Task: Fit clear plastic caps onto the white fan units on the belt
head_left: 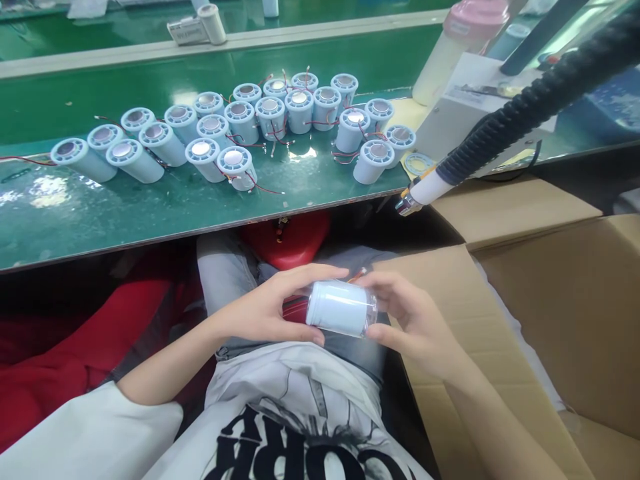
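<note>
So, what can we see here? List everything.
Workbench: one, green, ahead
Bench cylinders: about 22, light blue, on it
Wires: several, mostly red, among cylinders
Bottle: one, whitish with pink top, bench's right
Boxy unit: one, pale grey, beside bottle
Ring: one, light blue, by unit
Hose: one, black, upper right
Carton: one, brown, lower right
Seat: one, red, below bench edge
Cloth: count unclear, red, left
Held cylinder: one, light blue, lower middle
Shirt: one, white and black, bottom
Left hand: one, bare, held cylinder's left end
Right hand: one, bare, held cylinder's right end
</note>
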`<action>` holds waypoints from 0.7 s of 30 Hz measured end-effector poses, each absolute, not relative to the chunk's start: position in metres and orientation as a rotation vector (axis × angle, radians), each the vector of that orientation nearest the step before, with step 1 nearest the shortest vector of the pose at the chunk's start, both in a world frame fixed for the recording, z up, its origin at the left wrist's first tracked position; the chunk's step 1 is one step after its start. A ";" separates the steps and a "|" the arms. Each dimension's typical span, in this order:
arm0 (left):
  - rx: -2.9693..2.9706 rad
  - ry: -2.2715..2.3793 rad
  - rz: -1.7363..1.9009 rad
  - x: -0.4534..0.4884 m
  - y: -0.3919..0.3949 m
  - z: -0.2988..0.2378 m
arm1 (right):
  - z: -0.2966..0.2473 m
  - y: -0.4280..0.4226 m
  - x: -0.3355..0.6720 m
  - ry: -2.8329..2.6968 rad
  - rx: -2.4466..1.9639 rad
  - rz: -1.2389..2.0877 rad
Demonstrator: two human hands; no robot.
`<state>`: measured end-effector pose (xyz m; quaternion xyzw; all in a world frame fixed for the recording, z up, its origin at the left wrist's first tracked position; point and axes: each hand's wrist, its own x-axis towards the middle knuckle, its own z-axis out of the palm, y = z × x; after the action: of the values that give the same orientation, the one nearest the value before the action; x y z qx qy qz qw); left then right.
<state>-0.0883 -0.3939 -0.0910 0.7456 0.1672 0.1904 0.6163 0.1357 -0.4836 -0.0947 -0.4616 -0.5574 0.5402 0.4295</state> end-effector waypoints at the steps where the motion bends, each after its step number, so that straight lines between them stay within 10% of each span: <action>1: 1.723 0.383 0.439 -0.088 -0.394 -0.091 | -0.094 -0.483 0.135 -1.349 -1.157 1.386; 21: 1.723 0.258 0.491 -0.093 -0.392 -0.103 | -0.099 -0.472 0.118 -0.547 -1.033 2.186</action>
<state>-0.0929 -0.3922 -0.1028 0.7485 0.1120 0.2134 0.6177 0.1181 -0.4723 -0.0993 -0.3939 -0.2086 0.8339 0.3255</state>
